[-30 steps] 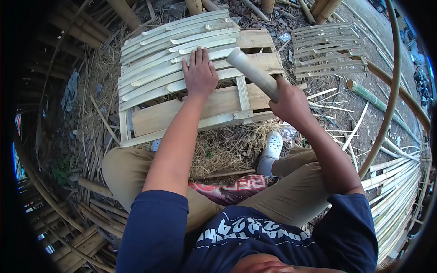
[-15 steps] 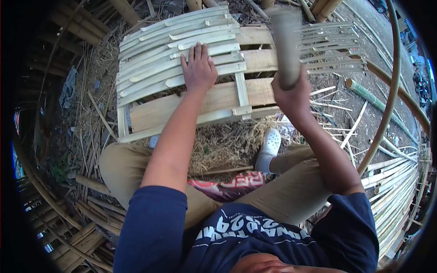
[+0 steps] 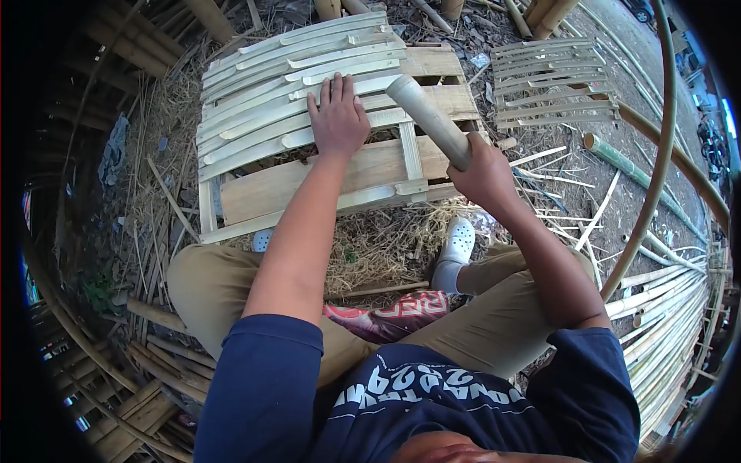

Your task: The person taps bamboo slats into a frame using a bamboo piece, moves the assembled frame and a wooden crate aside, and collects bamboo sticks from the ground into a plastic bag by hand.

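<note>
My left hand (image 3: 338,123) lies flat on a panel of pale bamboo slats (image 3: 255,108), its fingers stretched toward the far side. The slats run side to side, and an upright strip (image 3: 410,150) crosses them near the right end. Beneath the panel are wide wooden boards (image 3: 285,179). My right hand (image 3: 484,171) is closed round the near end of a short, thick bamboo stick (image 3: 429,116). The stick tilts up to the left, its far end over the right end of the slats, close to my left hand. Whether it touches them I cannot tell.
A second slatted bamboo panel (image 3: 552,85) lies on the ground at the right, near a green bamboo pole (image 3: 641,170). Long bamboo strips (image 3: 671,332) are piled at the lower right. A curved pole (image 3: 662,154) rises close by. Shavings (image 3: 370,247) cover the ground at my feet.
The bamboo stick has swung down and left from a raised, blurred position to the right end of the slats. My right hand has lowered slightly; my left hand stays in place.
</note>
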### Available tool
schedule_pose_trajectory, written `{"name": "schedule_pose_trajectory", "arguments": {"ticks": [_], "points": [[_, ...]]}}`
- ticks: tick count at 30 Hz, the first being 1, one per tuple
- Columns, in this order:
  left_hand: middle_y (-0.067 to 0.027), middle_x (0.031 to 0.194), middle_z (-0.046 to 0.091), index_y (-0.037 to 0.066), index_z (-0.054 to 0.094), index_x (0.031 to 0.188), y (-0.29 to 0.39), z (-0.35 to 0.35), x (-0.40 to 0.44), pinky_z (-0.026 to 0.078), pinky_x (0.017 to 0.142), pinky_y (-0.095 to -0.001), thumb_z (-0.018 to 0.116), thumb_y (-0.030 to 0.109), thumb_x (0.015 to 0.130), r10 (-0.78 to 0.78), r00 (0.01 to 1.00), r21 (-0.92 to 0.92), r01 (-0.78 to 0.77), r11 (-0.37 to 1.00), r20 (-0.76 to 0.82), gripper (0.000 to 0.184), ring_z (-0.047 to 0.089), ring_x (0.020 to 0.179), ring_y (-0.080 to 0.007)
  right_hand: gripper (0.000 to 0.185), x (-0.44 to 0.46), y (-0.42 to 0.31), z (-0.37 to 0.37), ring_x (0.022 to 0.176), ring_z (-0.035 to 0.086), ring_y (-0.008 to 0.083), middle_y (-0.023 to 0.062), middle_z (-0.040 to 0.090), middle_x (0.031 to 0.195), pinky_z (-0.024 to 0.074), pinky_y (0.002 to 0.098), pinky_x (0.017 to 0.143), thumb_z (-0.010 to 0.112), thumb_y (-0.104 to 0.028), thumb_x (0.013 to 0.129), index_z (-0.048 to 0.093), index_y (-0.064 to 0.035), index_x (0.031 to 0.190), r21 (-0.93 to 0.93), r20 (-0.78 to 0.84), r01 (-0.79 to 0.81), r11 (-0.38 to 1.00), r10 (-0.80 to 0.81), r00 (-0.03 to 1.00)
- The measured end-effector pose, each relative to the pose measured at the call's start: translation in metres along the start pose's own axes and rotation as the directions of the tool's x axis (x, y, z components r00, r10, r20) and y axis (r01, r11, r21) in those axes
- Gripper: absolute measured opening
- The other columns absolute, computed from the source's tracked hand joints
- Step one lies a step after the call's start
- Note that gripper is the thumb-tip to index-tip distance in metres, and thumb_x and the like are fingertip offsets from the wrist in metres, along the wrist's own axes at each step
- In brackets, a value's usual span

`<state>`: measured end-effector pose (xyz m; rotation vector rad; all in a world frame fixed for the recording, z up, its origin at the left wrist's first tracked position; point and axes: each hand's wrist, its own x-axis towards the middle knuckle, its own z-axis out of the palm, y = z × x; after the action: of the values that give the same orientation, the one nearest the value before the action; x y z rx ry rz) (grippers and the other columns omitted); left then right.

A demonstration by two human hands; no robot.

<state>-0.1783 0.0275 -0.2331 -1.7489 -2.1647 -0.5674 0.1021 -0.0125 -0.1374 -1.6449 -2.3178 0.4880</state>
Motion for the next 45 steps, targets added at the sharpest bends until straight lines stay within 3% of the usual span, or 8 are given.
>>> {"name": "schedule_pose_trajectory", "arguments": {"ticks": [3,7,10,14,25,29,32,45], "points": [[-0.0088,0.161,0.040,0.011,0.044,0.153,0.001,0.001,0.000,0.017,0.123,-0.0571,0.039,0.028,0.100,-0.002,1.000,0.001,0.002,1.000,0.000,0.056,0.034,0.149,-0.0280,0.040,0.003,0.011,0.003,0.083,0.071,0.0431,0.0242,0.071,0.087,0.0557,0.0502,0.077,0.075,-0.022,0.076,0.060,0.0015,0.105,-0.020,0.118,0.008,1.000,-0.005,0.993],[-0.0090,0.161,0.040,0.011,0.044,0.153,-0.002,0.002,0.003,0.016,0.123,-0.0570,0.039,0.028,0.100,-0.011,1.000,-0.010,0.011,1.000,-0.011,0.056,0.034,0.149,-0.0280,0.042,-0.003,-0.042,-0.039,0.085,0.071,0.0441,0.0271,0.070,0.088,0.0558,0.0504,0.080,0.075,-0.021,0.076,0.061,0.0026,0.108,0.335,-0.367,0.131,0.933,0.001,0.930],[-0.0099,0.160,0.041,0.010,0.043,0.153,0.003,-0.001,-0.005,0.018,0.123,-0.0571,0.040,0.027,0.100,-0.007,1.000,-0.027,0.007,1.000,-0.006,0.056,0.035,0.149,-0.0289,0.041,0.008,0.002,-0.003,0.084,0.070,0.0446,0.0276,0.070,0.086,0.0558,0.0509,0.078,0.074,-0.019,0.077,0.058,0.0033,0.107,-0.030,0.204,-0.132,0.991,0.135,0.970],[-0.0110,0.159,0.043,0.009,0.043,0.153,0.000,-0.003,0.000,0.021,0.121,-0.0582,0.040,0.025,0.101,0.005,0.999,-0.021,-0.005,1.000,-0.042,0.055,0.037,0.148,-0.0299,0.036,0.002,-0.022,-0.024,0.081,0.070,0.0435,0.0261,0.069,0.084,0.0562,0.0511,0.075,0.074,-0.018,0.075,0.056,0.0027,0.099,-0.033,-0.034,-0.013,0.999,0.012,0.999],[-0.0106,0.156,0.046,0.009,0.045,0.151,0.001,0.003,-0.002,0.023,0.120,-0.0577,0.041,0.026,0.100,0.014,0.998,0.000,-0.014,1.000,-0.064,0.054,0.039,0.146,-0.0295,0.036,-0.001,0.004,-0.003,0.080,0.071,0.0431,0.0260,0.069,0.082,0.0557,0.0503,0.075,0.074,-0.020,0.077,0.057,0.0033,0.098,-0.073,0.103,0.049,0.996,-0.042,0.994],[-0.0101,0.156,0.046,0.009,0.046,0.151,0.001,0.002,-0.001,0.024,0.120,-0.0576,0.042,0.026,0.100,0.000,0.998,-0.007,-0.001,1.000,-0.065,0.054,0.039,0.146,-0.0292,0.036,-0.005,-0.046,-0.053,0.083,0.070,0.0450,0.0281,0.069,0.084,0.0560,0.0500,0.076,0.074,-0.019,0.079,0.060,0.0041,0.102,0.246,-0.351,0.085,0.966,0.007,0.936],[-0.0096,0.157,0.045,0.009,0.046,0.151,0.002,-0.002,-0.002,0.023,0.120,-0.0573,0.041,0.026,0.100,0.002,0.999,-0.041,-0.004,0.999,-0.045,0.054,0.039,0.146,-0.0290,0.033,0.002,-0.016,-0.021,0.083,0.070,0.0455,0.0284,0.070,0.084,0.0557,0.0508,0.077,0.071,-0.016,0.080,0.060,0.0043,0.102,-0.166,0.152,-0.062,0.984,0.088,0.984],[-0.0096,0.158,0.043,0.009,0.045,0.152,0.001,-0.001,-0.001,0.021,0.122,-0.0564,0.041,0.026,0.100,-0.002,0.999,-0.004,0.002,1.000,-0.039,0.054,0.038,0.147,-0.0288,0.034,-0.008,-0.003,0.000,0.076,0.070,0.0441,0.0253,0.069,0.080,0.0556,0.0522,0.072,0.073,-0.017,0.076,0.057,0.0015,0.098,-0.036,0.009,0.011,0.999,-0.011,1.000]]}}
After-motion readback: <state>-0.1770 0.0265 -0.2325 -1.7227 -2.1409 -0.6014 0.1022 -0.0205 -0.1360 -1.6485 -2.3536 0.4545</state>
